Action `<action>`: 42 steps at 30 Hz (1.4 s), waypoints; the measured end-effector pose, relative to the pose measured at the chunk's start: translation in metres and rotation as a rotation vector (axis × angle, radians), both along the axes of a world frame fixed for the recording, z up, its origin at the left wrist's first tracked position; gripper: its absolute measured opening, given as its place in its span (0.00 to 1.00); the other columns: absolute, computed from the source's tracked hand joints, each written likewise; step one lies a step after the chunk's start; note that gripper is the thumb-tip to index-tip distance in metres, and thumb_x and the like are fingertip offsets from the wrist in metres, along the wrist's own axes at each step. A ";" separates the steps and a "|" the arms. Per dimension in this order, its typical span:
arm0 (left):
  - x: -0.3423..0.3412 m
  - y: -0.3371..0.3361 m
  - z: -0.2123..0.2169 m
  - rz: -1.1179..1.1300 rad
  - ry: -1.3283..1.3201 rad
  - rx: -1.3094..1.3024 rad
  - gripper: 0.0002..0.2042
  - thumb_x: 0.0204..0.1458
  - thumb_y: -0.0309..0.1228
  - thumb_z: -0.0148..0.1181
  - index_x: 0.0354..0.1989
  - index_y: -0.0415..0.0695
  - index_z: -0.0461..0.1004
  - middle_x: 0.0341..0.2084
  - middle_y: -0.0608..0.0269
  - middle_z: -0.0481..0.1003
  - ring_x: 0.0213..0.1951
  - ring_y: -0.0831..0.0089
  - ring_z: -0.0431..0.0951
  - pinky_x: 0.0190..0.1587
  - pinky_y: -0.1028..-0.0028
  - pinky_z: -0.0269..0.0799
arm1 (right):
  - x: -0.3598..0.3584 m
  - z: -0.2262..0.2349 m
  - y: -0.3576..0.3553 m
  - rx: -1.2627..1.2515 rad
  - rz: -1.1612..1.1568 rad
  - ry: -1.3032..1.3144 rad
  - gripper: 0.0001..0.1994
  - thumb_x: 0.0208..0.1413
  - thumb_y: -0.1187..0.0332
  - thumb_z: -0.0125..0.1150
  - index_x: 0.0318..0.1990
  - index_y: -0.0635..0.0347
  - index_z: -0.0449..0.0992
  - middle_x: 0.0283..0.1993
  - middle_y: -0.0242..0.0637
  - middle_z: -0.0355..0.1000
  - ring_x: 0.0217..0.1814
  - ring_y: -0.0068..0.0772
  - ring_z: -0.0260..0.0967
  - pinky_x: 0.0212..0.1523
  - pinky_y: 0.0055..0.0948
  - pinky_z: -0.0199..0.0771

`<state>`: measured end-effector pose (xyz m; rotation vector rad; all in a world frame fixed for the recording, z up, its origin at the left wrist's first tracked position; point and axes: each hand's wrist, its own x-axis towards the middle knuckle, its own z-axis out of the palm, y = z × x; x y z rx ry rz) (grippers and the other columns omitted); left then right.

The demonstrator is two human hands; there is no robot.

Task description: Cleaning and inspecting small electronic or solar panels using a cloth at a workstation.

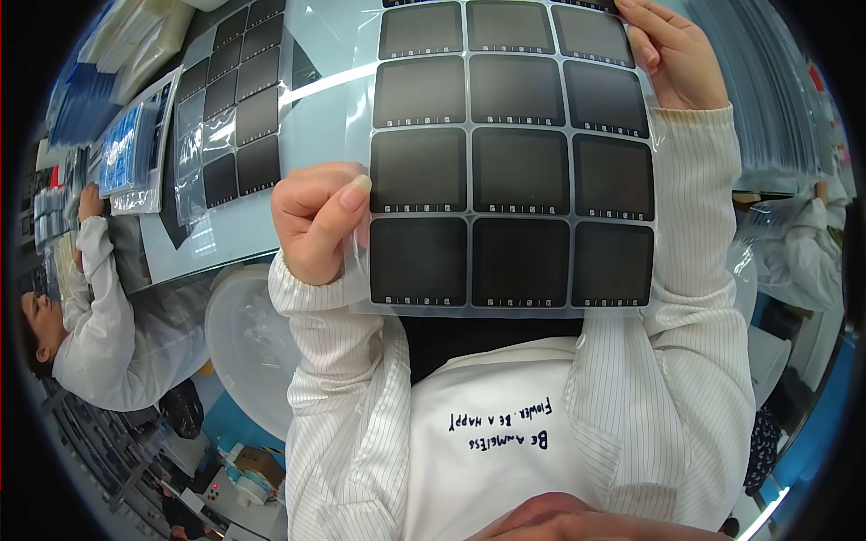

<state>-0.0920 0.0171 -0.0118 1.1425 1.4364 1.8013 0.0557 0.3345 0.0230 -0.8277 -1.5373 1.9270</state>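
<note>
A large clear plastic sheet bearing rows of dark rounded panels (520, 169) is held up in front of my chest, over the near edge of the table. Thumb and curled fingers of my left hand (317, 221) pinch its left edge, about halfway down. At the upper right corner, my right hand (678, 56) grips the sheet, with part of its fingers hidden behind it. A similar sheet of dark panels (258, 117) lies on the table to the left of the held one.
The pale glass-topped table (212, 242) stretches beyond my hands. Film-wrapped blue sheets (128, 149) and plastic stacks (135, 36) stand at left, another tall stack (762, 99) at right. A white tub (236, 338) sits below the table's left edge. Co-workers in white sleeves (113, 329) are on both sides.
</note>
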 end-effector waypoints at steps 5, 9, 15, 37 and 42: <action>-0.001 0.003 -0.001 -0.033 0.006 0.040 0.19 0.51 0.25 0.53 0.08 0.38 0.64 0.07 0.64 0.66 0.13 0.77 0.61 0.19 0.76 0.53 | 0.005 0.014 -0.005 0.026 -0.013 0.000 0.08 0.59 0.70 0.57 0.35 0.68 0.76 0.17 0.27 0.69 0.11 0.14 0.58 0.13 0.14 0.52; 0.000 0.002 0.000 -0.031 -0.005 0.035 0.18 0.51 0.25 0.53 0.08 0.39 0.65 0.07 0.65 0.66 0.13 0.77 0.62 0.18 0.76 0.53 | 0.005 0.020 -0.010 0.053 0.029 0.019 0.08 0.60 0.70 0.56 0.35 0.68 0.76 0.16 0.27 0.68 0.11 0.14 0.57 0.13 0.14 0.51; 0.000 0.003 0.001 -0.033 0.000 0.029 0.17 0.49 0.25 0.54 0.07 0.39 0.65 0.08 0.64 0.66 0.13 0.78 0.61 0.18 0.77 0.52 | 0.005 0.022 -0.012 0.051 0.026 0.021 0.09 0.60 0.70 0.55 0.35 0.69 0.76 0.15 0.26 0.67 0.11 0.14 0.56 0.14 0.14 0.51; 0.000 -0.003 0.000 -0.053 0.018 0.010 0.16 0.45 0.23 0.56 0.06 0.37 0.66 0.10 0.63 0.65 0.13 0.78 0.60 0.17 0.77 0.49 | 0.007 0.025 -0.025 0.098 -0.009 0.038 0.08 0.59 0.73 0.55 0.31 0.69 0.76 0.14 0.29 0.67 0.09 0.15 0.55 0.12 0.16 0.49; 0.000 0.002 0.002 -0.079 0.018 0.022 0.16 0.45 0.23 0.56 0.06 0.37 0.65 0.10 0.63 0.65 0.13 0.78 0.61 0.16 0.78 0.50 | 0.013 0.030 -0.027 0.104 -0.068 0.002 0.08 0.58 0.73 0.55 0.31 0.69 0.76 0.17 0.31 0.69 0.09 0.15 0.56 0.11 0.16 0.50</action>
